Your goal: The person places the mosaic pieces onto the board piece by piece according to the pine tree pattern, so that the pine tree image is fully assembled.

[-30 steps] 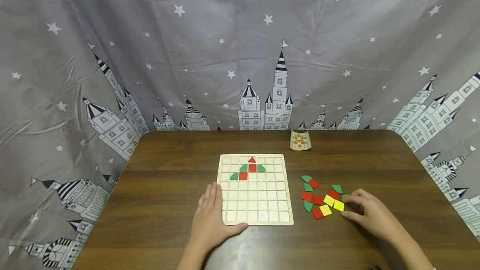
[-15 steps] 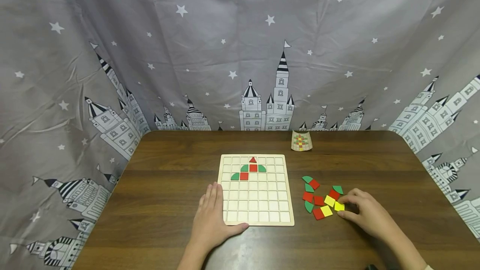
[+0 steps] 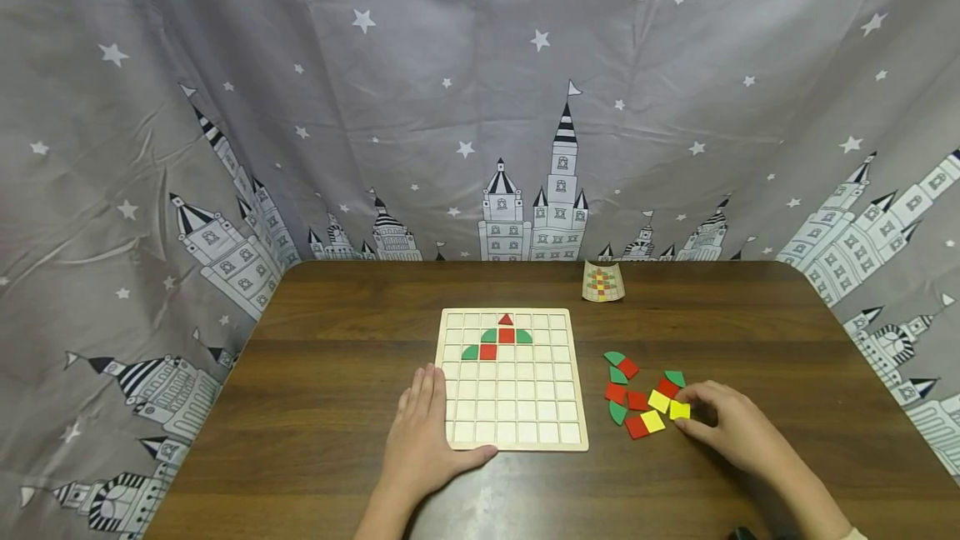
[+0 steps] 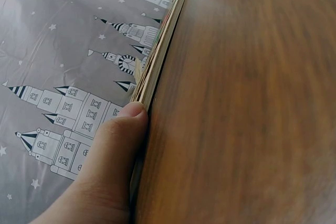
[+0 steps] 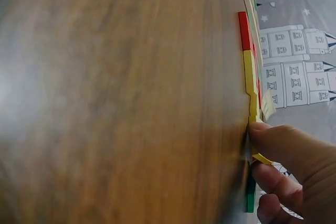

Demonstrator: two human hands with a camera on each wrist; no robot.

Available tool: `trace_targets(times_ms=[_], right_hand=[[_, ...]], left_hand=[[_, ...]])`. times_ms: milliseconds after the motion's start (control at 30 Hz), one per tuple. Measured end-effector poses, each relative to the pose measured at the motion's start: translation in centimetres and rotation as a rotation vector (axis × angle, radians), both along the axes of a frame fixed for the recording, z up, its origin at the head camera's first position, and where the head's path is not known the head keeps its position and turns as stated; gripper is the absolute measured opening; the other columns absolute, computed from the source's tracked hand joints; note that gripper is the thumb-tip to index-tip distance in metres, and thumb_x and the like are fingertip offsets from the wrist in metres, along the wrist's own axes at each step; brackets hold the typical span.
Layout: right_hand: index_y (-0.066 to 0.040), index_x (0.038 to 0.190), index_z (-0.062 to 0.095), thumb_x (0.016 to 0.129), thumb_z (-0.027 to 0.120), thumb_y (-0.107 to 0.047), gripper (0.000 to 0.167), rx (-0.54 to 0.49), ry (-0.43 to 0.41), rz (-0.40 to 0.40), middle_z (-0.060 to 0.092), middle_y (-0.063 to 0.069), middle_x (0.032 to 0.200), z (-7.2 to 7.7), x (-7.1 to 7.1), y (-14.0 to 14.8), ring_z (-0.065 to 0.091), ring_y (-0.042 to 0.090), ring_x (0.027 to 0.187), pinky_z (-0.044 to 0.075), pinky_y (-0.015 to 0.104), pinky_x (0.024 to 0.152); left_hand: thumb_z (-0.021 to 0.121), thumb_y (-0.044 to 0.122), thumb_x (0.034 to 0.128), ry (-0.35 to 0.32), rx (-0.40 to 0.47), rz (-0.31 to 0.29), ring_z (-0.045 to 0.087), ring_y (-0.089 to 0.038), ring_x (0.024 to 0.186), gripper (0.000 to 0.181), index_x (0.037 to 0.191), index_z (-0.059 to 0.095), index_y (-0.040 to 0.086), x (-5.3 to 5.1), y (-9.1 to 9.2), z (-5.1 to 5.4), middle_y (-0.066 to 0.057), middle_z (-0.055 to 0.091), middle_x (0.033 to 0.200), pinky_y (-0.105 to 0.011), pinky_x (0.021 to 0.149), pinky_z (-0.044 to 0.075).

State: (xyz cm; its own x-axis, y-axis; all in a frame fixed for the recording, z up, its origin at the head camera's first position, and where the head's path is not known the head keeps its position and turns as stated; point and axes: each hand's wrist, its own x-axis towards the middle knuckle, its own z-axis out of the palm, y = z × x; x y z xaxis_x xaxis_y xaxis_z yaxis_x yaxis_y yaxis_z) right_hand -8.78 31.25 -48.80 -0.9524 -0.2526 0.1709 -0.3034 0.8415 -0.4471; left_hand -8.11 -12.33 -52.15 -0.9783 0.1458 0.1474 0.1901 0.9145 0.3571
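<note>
A pale wooden grid board (image 3: 506, 390) lies in the middle of the table. Along its left side rest the straight fingers of my left hand (image 3: 423, 440), and the thumb (image 4: 123, 129) touches its front edge. On the board sit a red triangle (image 3: 506, 320), red squares (image 3: 507, 336) and green quarter-circle pieces (image 3: 470, 352). Right of the board, my right hand (image 3: 731, 423) pinches a yellow square tile (image 3: 679, 411) between thumb and fingers. In the right wrist view that tile (image 5: 262, 158) is tilted. A green piece (image 5: 251, 192) is near the fingers there.
Loose red (image 3: 637, 401), yellow (image 3: 659, 402) and green (image 3: 617, 412) pieces lie between the board and my right hand. A small curled pattern card (image 3: 603, 282) stands at the table's back edge. Behind the table (image 3: 337, 390) hangs a grey castle-print curtain (image 3: 420, 107).
My right hand has shifted slightly left, and its fingers now hold the yellow square, which has turned a little. A green piece beside the fingertips is now hidden in the head view. My left hand stays put.
</note>
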Motion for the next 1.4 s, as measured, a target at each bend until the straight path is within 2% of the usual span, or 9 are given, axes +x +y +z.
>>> trace_targets(times_ms=[133,233,400,567,733,900,967,1200,1400], right_hand=[[-0.018,0.103,0.072,0.081,0.082,-0.022,0.024,-0.039,-0.014,-0.006,0.065,-0.009,0.095,-0.1,0.1,0.0,0.041,-0.002,0.069,0.039,0.019,0.058],[-0.016,0.103,0.074,0.081,0.082,-0.022,0.025,-0.037,0.003,-0.015,0.066,-0.007,0.096,-0.1,0.1,0.0,0.042,-0.003,0.069,0.039,0.019,0.057],[-0.013,0.098,0.076,0.074,0.086,-0.018,0.027,-0.035,0.080,0.015,0.068,-0.007,0.091,-0.2,0.1,-0.1,0.044,-0.004,0.067,0.042,0.018,0.055],[-0.015,0.094,0.076,0.074,0.086,-0.020,0.023,-0.021,0.110,0.013,0.068,-0.010,0.090,0.0,-0.1,-0.2,0.045,-0.004,0.068,0.043,0.019,0.057],[-0.020,0.097,0.075,0.079,0.083,-0.030,0.022,0.009,0.098,-0.006,0.067,-0.012,0.093,0.4,-0.7,-0.8,0.053,0.002,0.076,0.047,0.025,0.064],[-0.020,0.102,0.076,0.082,0.080,-0.033,0.024,0.028,0.096,0.015,0.067,-0.014,0.095,0.4,-1.7,-2.5,0.060,0.010,0.087,0.054,0.034,0.075],[-0.021,0.102,0.076,0.083,0.080,-0.032,0.022,0.025,0.097,0.018,0.067,-0.014,0.095,0.5,-2.1,-3.4,0.060,0.010,0.087,0.053,0.034,0.075],[-0.021,0.103,0.077,0.084,0.079,-0.030,0.022,-0.018,0.071,0.054,0.065,-0.014,0.095,0.7,-3.9,-6.8,0.056,0.005,0.079,0.050,0.026,0.068],[-0.020,0.108,0.076,0.086,0.077,-0.034,0.026,-0.026,0.041,0.096,0.066,-0.013,0.098,0.9,-5.2,-10.2,0.061,0.007,0.083,0.052,0.026,0.069]], left_hand=[[0.065,0.087,0.0622,-0.003,0.004,-0.002,0.019,-0.034,0.154,0.136,0.156,0.023,-0.003,0.0,0.0,0.1,-0.019,0.021,0.164,-0.050,0.122,0.025],[0.066,0.086,0.0621,-0.001,0.003,-0.002,0.019,-0.035,0.153,0.136,0.155,0.023,-0.003,0.0,0.0,0.1,-0.020,0.021,0.164,-0.050,0.122,0.025],[0.065,0.087,0.0615,0.000,0.004,-0.001,0.019,-0.034,0.153,0.136,0.155,0.023,-0.003,0.0,0.0,0.0,-0.020,0.021,0.164,-0.050,0.123,0.025],[0.063,0.088,0.0616,-0.004,0.007,0.001,0.019,-0.034,0.154,0.137,0.156,0.023,-0.003,-0.1,0.0,0.0,-0.020,0.021,0.164,-0.049,0.123,0.025],[0.062,0.089,0.0615,-0.007,0.004,0.003,0.019,-0.034,0.154,0.137,0.155,0.023,-0.003,0.0,0.0,0.1,-0.020,0.021,0.164,-0.050,0.122,0.025],[0.063,0.089,0.0613,-0.008,0.005,0.006,0.019,-0.034,0.154,0.137,0.155,0.023,-0.003,0.0,0.0,0.1,-0.020,0.021,0.164,-0.050,0.122,0.025],[0.062,0.089,0.0612,-0.007,0.006,0.006,0.019,-0.034,0.154,0.137,0.155,0.024,-0.002,0.0,0.0,0.1,-0.020,0.021,0.164,-0.050,0.122,0.025],[0.060,0.091,0.0609,0.001,-0.002,0.005,0.019,-0.034,0.153,0.138,0.156,0.024,-0.002,0.0,0.0,0.0,-0.019,0.021,0.164,-0.052,0.122,0.026],[0.062,0.090,0.0610,-0.001,0.003,0.005,0.019,-0.034,0.153,0.137,0.155,0.024,-0.002,0.1,0.0,0.1,-0.020,0.021,0.164,-0.051,0.122,0.026]])
